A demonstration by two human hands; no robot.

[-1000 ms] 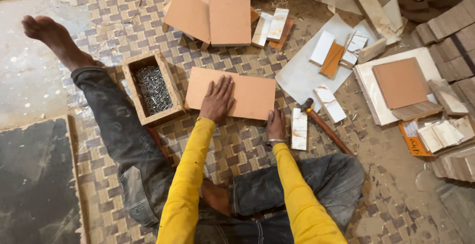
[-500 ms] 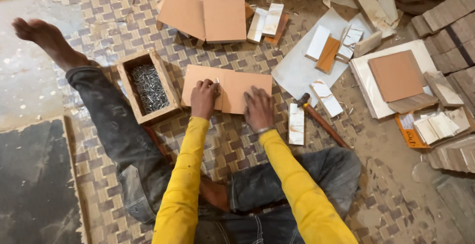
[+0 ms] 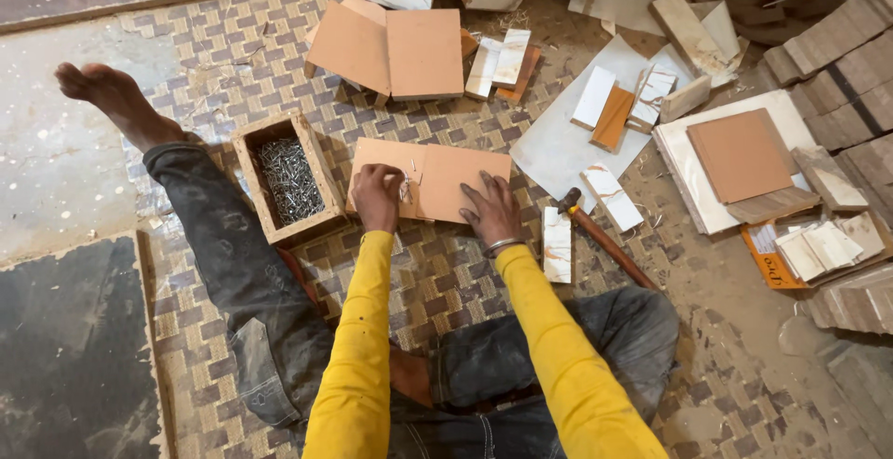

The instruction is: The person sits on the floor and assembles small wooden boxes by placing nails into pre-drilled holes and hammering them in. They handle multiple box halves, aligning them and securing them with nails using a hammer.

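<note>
Brown and flat, a rectangular wooden board (image 3: 445, 178) lies on the checkered woven mat (image 3: 437, 273) in front of a person seated on the floor in yellow sleeves and dusty grey trousers. The left hand (image 3: 377, 197) rests on the board's near left part, its fingers curled together around a few small nails (image 3: 409, 180) that stick out beside the knuckles. The right hand (image 3: 491, 211) presses palm down on the board's near right edge, fingers spread apart and flat, with a metal bangle at the wrist. Just left of the board stands an open wooden box (image 3: 279, 178) filled with loose nails. To the right of the right hand a pale marbled strip (image 3: 556, 244) lies on the mat, and beside it a hammer (image 3: 605, 239) with a reddish handle points away toward the lower right. Farther up the mat sit two more brown boards (image 3: 391, 50) side by side, touching. On the right, a white sheet (image 3: 558, 147) carries small white and orange offcuts, and stacks of wood pieces crowd the far right edge.
</note>
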